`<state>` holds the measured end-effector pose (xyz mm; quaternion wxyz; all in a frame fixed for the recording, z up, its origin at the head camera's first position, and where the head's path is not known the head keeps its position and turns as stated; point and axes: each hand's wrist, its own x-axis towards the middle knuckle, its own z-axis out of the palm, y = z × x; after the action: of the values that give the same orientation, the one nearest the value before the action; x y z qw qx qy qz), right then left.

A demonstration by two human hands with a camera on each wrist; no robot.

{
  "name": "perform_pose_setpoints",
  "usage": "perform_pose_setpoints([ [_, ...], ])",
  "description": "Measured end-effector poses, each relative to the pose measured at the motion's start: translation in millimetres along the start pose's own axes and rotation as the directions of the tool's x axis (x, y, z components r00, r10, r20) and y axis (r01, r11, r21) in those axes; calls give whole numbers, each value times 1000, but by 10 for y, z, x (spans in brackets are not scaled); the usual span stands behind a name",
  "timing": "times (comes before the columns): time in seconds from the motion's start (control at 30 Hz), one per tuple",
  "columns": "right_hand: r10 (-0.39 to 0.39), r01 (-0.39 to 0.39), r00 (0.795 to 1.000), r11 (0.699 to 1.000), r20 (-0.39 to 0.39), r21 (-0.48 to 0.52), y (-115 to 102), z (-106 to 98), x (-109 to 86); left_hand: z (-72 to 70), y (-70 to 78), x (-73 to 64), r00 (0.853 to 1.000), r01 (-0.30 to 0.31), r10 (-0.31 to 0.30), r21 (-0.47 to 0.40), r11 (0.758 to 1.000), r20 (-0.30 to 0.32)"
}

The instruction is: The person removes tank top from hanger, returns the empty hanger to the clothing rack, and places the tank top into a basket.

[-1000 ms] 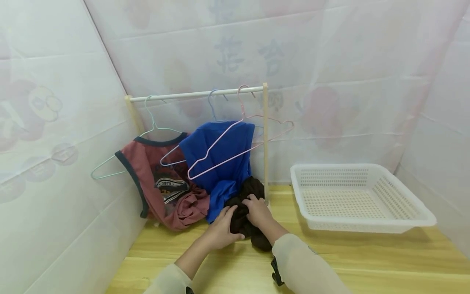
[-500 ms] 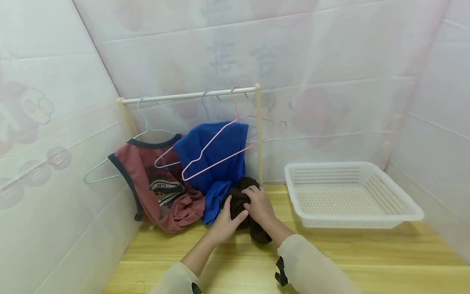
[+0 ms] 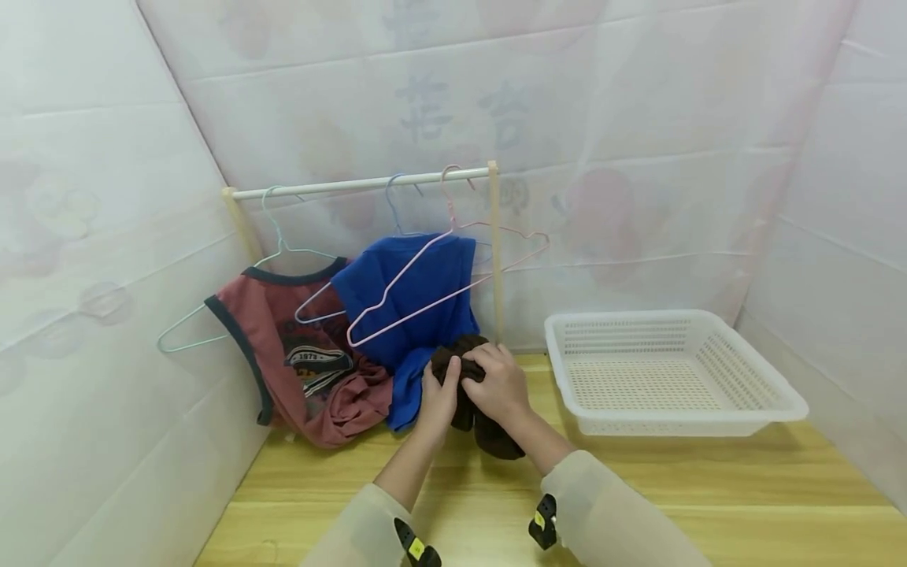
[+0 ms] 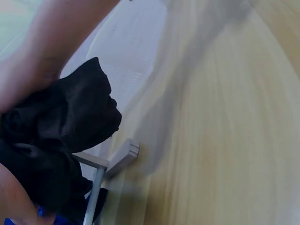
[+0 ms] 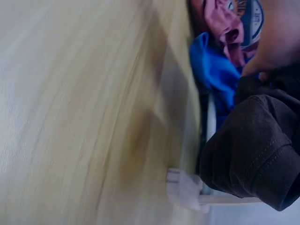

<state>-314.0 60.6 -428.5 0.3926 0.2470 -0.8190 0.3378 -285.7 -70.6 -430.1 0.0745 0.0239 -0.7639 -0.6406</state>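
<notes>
A bunched dark brown garment point(image 3: 489, 433) is gripped by both hands in front of the rack's right end. My left hand point(image 3: 438, 398) holds its left side with the thumb on top. On the other side, my right hand point(image 3: 501, 386) has its fingers curled over the cloth. In the right wrist view a stitched hem shows on the garment point(image 5: 262, 150), which hangs down beside the rack's foot. Above the hands, a bare pink hanger point(image 3: 425, 315) hangs from the rod. A blue garment point(image 3: 411, 291) on a blue hanger is just behind it.
The small rack's white rod point(image 3: 354, 186) spans wooden posts. At its left hangs a reddish sleeveless shirt point(image 3: 283, 339) on a green hanger, its lower part bunched on the wooden table point(image 3: 638, 488). A white plastic basket point(image 3: 588, 421) stands at right. Pale sheets form the walls.
Both hands have gathered the brown garment and raised it slightly from the table. The left hand has moved up and in, closer to the right hand. The view has shifted a little.
</notes>
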Motion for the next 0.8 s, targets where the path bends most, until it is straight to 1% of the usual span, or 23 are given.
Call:
perform_pose_setpoints([
  [0.07, 7, -7, 1000, 999, -2, 46, -41, -27, 25, 7, 13, 12, 1000, 20, -20, 14, 1000, -11],
  [0.1, 15, -15, 1000, 997, -2, 75, -57, -42, 37, 8, 23, 13, 1000, 16, -16, 9, 1000, -7],
  [0.2, 60, -60, 998, 981, 7, 186, -93, -95, 65, 5, 43, 10, 1000, 22, -22, -42, 999, 10],
  [0.27, 98, -99, 995, 957, 20, 273, -108, -131, 81, -3, 61, 14, 999, 13, -10, -82, 997, 42],
  [0.33, 140, -146, 989, 924, 41, 354, -106, -154, 95, -17, 77, 17, 996, 34, -24, -116, 993, 89],
  [0.37, 159, -167, 986, 906, 53, 390, -103, -162, 101, -28, 85, 20, 992, 43, -27, -131, 990, 123],
  [0.43, 200, -221, 975, 853, 95, 473, -104, -185, 119, -51, 101, 28, 980, 58, -22, -177, 983, 200],
  [0.47, 225, -256, 967, 820, 124, 511, -105, -199, 127, -64, 105, 29, 970, 72, -20, -206, 976, 242],
  [0.53, 277, -337, 941, 739, 193, 583, -117, -231, 144, -90, 112, 24, 948, 101, -9, -275, 956, 319],
  [0.57, 306, -383, 923, 694, 231, 610, -126, -248, 151, -102, 116, 19, 938, 111, 2, -306, 946, 346],
  [0.6, 337, -432, 901, 642, 273, 633, -133, -265, 160, -113, 119, 11, 930, 116, 15, -333, 936, 368],
  [0.67, 390, -513, 855, 548, 341, 660, -137, -291, 171, -127, 129, -8, 916, 123, 44, -382, 916, 400],
  [0.73, 429, -571, 814, 459, 393, 681, -133, -311, 179, -131, 139, -26, 913, 113, 69, -411, 905, 403],
  [0.8, 452, -603, 783, 381, 428, 701, -122, -324, 182, -127, 151, -43, 914, 97, 91, -431, 897, 396],
])
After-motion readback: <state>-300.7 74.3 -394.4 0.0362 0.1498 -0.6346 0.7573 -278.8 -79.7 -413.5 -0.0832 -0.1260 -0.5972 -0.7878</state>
